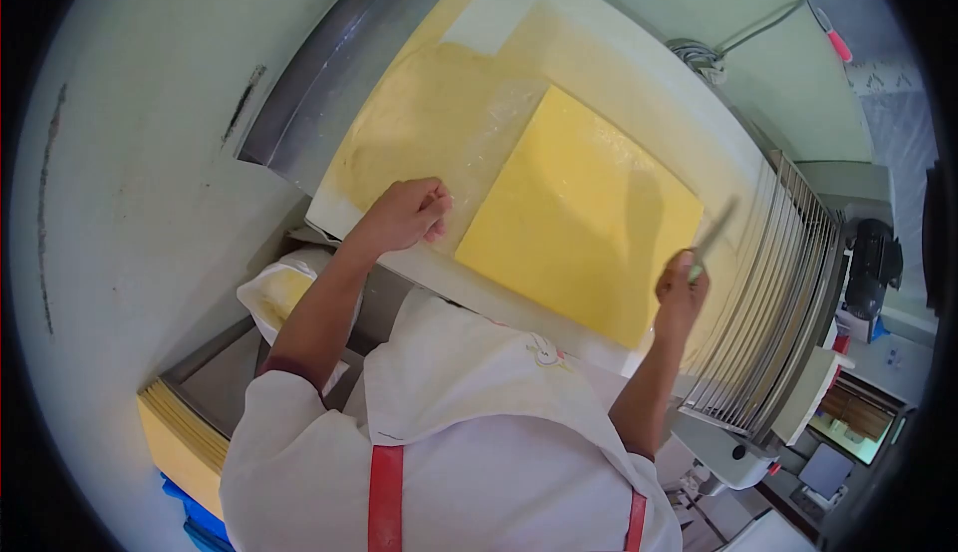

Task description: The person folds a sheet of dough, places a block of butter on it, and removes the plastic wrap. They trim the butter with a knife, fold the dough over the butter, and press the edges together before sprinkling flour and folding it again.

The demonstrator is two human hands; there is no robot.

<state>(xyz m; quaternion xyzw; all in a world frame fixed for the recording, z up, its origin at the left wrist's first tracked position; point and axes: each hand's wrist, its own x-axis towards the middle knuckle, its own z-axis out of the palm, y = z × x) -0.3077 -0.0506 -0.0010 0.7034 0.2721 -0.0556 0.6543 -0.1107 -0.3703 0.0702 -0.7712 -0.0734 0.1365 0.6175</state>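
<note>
A large, flat yellow dough sheet point(584, 218) lies on the white work surface, its edges straight. My right hand point(681, 290) is wrapped round the pale green handle of a knife point(717, 230), just beyond the sheet's right edge. The blade points up and away from me. Over the surface left of the sheet is my left hand point(409, 215), fingers curled in, with nothing visible in them. A yellow, floury dusting point(419, 118) covers the surface beyond that hand.
A metal roller rack or grille point(763, 302) borders the surface on the right. A metal tray point(344, 63) runs along the left wall. Below my left forearm sits a white bag point(274, 287) with yellow powder. A coiled cable point(699, 56) hangs at the back.
</note>
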